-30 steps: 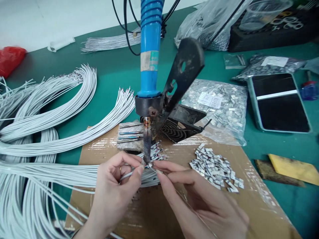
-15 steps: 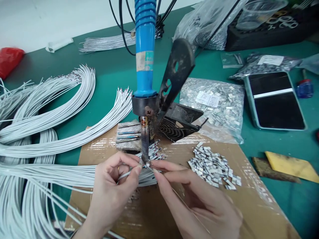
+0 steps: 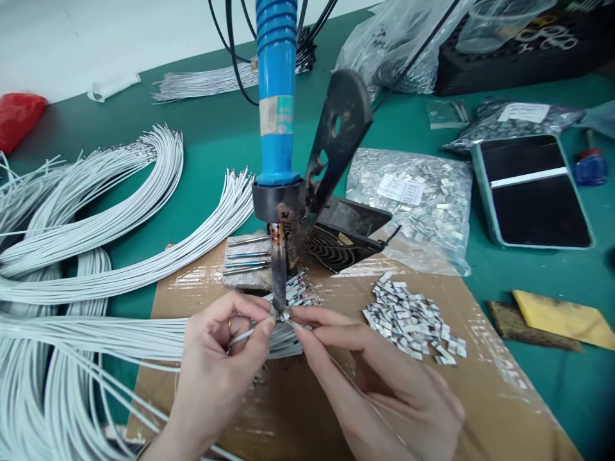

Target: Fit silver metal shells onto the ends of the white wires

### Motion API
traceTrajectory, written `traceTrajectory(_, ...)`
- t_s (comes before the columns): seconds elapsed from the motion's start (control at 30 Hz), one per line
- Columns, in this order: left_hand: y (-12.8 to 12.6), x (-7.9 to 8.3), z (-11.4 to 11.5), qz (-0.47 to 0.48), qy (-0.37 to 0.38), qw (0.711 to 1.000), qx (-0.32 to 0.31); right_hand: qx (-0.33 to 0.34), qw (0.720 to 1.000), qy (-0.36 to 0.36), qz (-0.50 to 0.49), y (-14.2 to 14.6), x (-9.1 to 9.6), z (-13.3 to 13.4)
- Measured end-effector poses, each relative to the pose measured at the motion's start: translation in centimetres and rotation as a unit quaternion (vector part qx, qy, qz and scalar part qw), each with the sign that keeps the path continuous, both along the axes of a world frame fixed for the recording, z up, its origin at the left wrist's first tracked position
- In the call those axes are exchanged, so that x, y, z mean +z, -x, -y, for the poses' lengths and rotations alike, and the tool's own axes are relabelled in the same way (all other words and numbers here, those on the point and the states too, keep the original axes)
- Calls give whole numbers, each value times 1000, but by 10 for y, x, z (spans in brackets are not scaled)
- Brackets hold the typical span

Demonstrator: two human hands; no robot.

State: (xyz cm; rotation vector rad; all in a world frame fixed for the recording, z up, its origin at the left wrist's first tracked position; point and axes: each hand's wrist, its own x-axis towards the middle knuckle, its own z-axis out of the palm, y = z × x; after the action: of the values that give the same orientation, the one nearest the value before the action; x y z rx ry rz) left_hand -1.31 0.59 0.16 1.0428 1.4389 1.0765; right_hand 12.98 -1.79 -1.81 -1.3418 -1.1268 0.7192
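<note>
A blue-handled soldering iron (image 3: pixel 276 150) hangs tip-down in a black bracket (image 3: pixel 336 128). My left hand (image 3: pixel 223 365) pinches a white wire (image 3: pixel 239 337), its end at the iron's tip (image 3: pixel 279 291). From the right, my right hand (image 3: pixel 384 378) closes thumb and fingers on a thin strand of solder wire (image 3: pixel 343 374) that trails down across the palm. A small shiny piece lies between the fingertips under the tip; its exact shape is partly hidden. Behind and below the hands runs a bundle of white wires (image 3: pixel 144 336).
Brown cardboard (image 3: pixel 480 390) covers the work area. To the right lie a pile of small metal tabs (image 3: pixel 408 320), a bag of tabs (image 3: pixel 408 192), a phone (image 3: pixel 535 198) and a yellow sponge (image 3: pixel 562 320). More coiled white wires (image 3: pixel 96 230) fill the left.
Both hands stay at the iron's tip with almost no movement. The view has shifted very slightly, and the right fingertips sit a touch further left.
</note>
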Motion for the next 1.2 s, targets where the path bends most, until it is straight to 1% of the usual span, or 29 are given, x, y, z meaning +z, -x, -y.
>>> traceTrajectory(0.1,-1,-1,1,4,-5,1000,6,1,1000,-1,-1,0,0,0)
traceTrajectory(0.4,0,-1,-3,11,1,1000,-13,20,999,15,-25,0,-5,2)
traceTrajectory(0.57,0,-3,-1,16,10,1000,-6,25,998,34,-38,0,-6,4)
traceTrajectory(0.67,0,-2,2,17,23,999,-14,7,997,70,-32,-4,-8,5)
traceTrajectory(0.73,-1,-1,6,17,40,999,-2,1,995,96,6,-8,-10,6)
traceTrajectory(0.8,-3,0,11,16,64,998,17,33,993,104,49,-11,-12,6)
traceTrajectory(0.87,-4,0,17,15,86,996,27,84,990,98,60,-12,-13,6)
traceTrajectory(0.93,-4,0,23,16,93,995,25,114,987,101,42,-11,-13,7)
traceTrajectory(1.07,-4,1,34,20,109,994,15,138,983,124,-16,-9,-10,8)
traceTrajectory(1.2,-4,4,42,16,130,991,10,160,973,159,-46,-9,-9,10)
